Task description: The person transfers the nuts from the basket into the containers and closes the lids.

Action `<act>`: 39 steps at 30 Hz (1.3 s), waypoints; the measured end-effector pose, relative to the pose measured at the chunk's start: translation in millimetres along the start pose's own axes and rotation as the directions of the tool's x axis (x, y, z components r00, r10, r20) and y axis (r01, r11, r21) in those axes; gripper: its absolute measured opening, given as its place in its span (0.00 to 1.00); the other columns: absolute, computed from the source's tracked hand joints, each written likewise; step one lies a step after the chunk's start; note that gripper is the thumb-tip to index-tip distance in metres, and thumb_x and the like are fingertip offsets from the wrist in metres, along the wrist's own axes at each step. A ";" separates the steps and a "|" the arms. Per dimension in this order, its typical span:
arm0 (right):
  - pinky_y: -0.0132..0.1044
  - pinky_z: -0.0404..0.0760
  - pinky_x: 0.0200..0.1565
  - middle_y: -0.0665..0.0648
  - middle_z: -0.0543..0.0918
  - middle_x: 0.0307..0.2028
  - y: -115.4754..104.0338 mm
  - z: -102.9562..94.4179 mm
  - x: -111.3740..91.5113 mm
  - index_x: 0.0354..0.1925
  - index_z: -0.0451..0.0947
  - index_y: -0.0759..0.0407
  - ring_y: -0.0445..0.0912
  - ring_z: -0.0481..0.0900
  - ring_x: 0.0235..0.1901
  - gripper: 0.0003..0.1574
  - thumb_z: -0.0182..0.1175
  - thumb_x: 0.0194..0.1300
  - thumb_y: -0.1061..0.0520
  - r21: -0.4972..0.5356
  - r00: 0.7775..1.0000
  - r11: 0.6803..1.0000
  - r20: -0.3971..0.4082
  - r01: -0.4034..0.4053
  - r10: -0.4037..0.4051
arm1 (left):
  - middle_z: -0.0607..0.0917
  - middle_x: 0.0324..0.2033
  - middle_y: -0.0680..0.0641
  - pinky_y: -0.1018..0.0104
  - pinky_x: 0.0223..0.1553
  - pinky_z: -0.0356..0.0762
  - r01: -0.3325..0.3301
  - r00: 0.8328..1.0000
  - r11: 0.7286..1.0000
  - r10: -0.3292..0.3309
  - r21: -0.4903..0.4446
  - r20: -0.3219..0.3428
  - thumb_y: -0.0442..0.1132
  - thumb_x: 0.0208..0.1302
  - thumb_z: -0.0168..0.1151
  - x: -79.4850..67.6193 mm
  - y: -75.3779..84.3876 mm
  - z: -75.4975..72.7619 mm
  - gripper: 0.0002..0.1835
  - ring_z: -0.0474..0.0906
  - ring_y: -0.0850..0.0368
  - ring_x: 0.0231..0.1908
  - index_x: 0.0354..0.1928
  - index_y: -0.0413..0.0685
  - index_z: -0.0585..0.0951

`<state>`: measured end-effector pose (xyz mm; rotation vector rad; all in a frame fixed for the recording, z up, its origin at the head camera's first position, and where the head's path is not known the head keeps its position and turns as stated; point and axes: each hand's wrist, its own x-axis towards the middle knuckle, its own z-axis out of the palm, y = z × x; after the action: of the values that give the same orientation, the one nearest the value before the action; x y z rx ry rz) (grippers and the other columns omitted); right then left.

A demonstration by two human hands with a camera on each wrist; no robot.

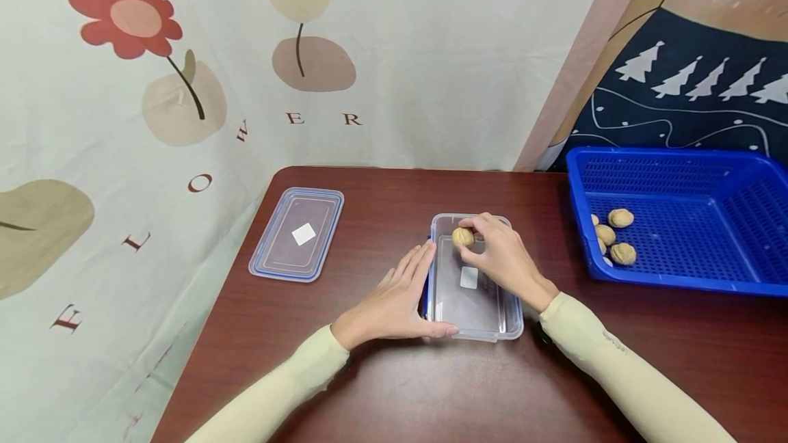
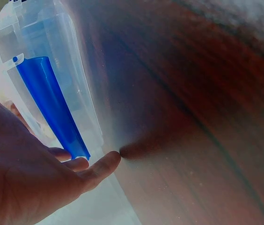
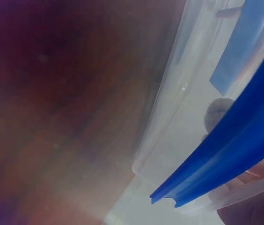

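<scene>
A clear plastic food container [image 1: 477, 313] with blue side clips stands lidless on the table, a white square label on its floor. My right hand [image 1: 507, 258] reaches over its right side and pinches a walnut [image 1: 463, 237] between thumb and fingertips, near the far left corner inside the rim. Along the container's left wall lies my left hand [image 1: 394, 303], fingers stretched out and thumb across the near rim. The left wrist view shows the fingers beside a blue clip [image 2: 52, 103]. In the right wrist view another blue clip [image 3: 230, 136] covers part of the right hand.
A clear lid [image 1: 283, 251] with a blue seal and white label lies to the left on the dark red wooden table [image 1: 382, 388]. At the right stands a blue plastic basket [image 1: 683, 284] with several walnuts [image 1: 623, 253] in its left end. A printed curtain hangs behind.
</scene>
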<state>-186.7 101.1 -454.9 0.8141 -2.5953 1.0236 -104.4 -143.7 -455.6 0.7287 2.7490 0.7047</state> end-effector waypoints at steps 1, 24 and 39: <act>0.50 0.83 0.46 0.58 0.86 0.47 0.2 0.7 0.2 0.55 0.86 0.63 0.54 0.83 0.43 0.22 0.78 0.63 0.63 -0.015 1.000 1.000 0.008 0.001 -0.001 | 0.39 0.88 0.49 0.36 0.77 0.56 0.002 1.000 1.000 -0.002 -0.003 0.003 0.79 0.59 0.70 0.0 0.4 0.1 0.75 0.38 0.50 0.86 0.89 0.51 0.34; 0.54 0.86 0.48 0.60 0.88 0.51 0.5 -10.5 -15.2 0.57 0.86 0.64 0.56 0.87 0.47 0.21 0.77 0.67 0.60 -0.061 0.999 0.998 0.028 0.017 -0.015 | 0.40 0.88 0.47 0.42 0.79 0.52 -0.014 1.000 1.000 0.014 0.002 -0.016 0.78 0.58 0.72 -0.1 1.4 1.2 0.76 0.37 0.50 0.86 0.89 0.49 0.35; 0.52 0.86 0.46 0.58 0.88 0.50 -2.8 -32.5 -23.1 0.54 0.87 0.62 0.58 0.88 0.43 0.20 0.78 0.66 0.58 0.021 0.999 1.000 -0.048 -0.014 0.015 | 0.40 0.88 0.45 0.41 0.80 0.51 -0.023 1.000 1.000 0.023 -0.003 -0.019 0.77 0.59 0.72 -0.8 0.4 0.9 0.76 0.40 0.46 0.86 0.89 0.48 0.35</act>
<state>-165.8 131.2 -439.0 0.7677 -2.5579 1.0628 -103.3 -143.5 -456.1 0.7578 2.7606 0.7239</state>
